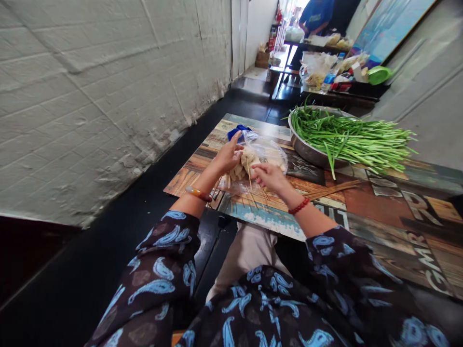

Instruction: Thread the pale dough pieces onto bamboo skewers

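Observation:
Over the near left part of the table, my left hand (229, 155) has its index finger stretched out and its other fingers curled against a pale, folded piece of food (249, 158) with a thin wooden skewer (249, 176) in it. My right hand (269, 177) is closed in a pinch right beside that skewer; what lies between its fingertips is hidden. Under both hands, several pale skewered pieces (237, 172) lie on clear plastic, their stick ends pointing towards me. A clear plastic bag (269, 148) with more pale pieces sits just behind.
A metal basin (307, 147) heaped with long green stalks (354, 137) stands at the right. Loose wooden skewers (334, 189) lie right of my hand. Blue cloth or plastic (238, 131) is behind my left hand. Further back are a cluttered table and a person (316, 17) in blue.

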Available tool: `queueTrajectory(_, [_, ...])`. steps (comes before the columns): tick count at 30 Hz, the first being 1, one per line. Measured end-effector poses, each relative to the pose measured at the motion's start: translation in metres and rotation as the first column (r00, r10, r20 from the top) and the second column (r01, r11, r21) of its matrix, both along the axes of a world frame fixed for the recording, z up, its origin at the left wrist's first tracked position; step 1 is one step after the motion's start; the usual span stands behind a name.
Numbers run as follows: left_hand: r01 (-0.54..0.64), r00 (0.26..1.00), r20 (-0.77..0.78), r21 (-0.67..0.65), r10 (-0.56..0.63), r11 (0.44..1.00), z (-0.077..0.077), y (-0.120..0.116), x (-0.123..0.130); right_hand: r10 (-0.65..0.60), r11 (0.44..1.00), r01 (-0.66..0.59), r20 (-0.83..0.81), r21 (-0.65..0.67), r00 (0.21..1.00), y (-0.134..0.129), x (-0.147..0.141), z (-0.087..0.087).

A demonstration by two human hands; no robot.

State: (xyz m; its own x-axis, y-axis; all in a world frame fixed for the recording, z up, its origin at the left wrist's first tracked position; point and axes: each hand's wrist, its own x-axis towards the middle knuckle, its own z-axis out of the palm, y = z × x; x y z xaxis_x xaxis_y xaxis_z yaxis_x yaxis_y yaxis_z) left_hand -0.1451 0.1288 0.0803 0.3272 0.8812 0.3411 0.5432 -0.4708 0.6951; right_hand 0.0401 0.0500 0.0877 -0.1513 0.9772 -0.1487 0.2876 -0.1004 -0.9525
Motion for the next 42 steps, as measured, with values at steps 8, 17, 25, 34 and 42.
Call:
queueTrajectory(8, [-0.002,1.000,0.001,0.079,0.002,0.997,0.002,-0.071,-0.024,0.033,0.994,-0.058,0.239,0.096,0.970,-0.002,0.035,-0.017])
queueTrajectory(17, [-0.061,0.997,0.044,0.043,0.059,0.997,-0.025,-0.094,-0.033,0.091,0.992,-0.095,0.049,0.084,0.995,-0.018,-0.017,-0.016])
queueTrajectory(25, [-0.145,0.985,0.092,-0.035,0.147,0.989,-0.016,-0.101,-0.039,-0.034,0.999,0.030,-0.103,-0.039,0.994,-0.019,-0.030,-0.023])
queueTrajectory(34, [-0.061,0.997,-0.041,0.081,0.065,0.995,-0.013,-0.099,-0.023,-0.133,0.980,0.103,-0.176,-0.171,0.975,-0.023,-0.006,-0.029])
queueTrajectory(42, [-0.140,0.989,-0.041,0.102,0.145,0.985,-0.034,-0.107,-0.031,-0.121,0.990,0.104,-0.210,-0.091,0.970,-0.027,0.003,-0.020])
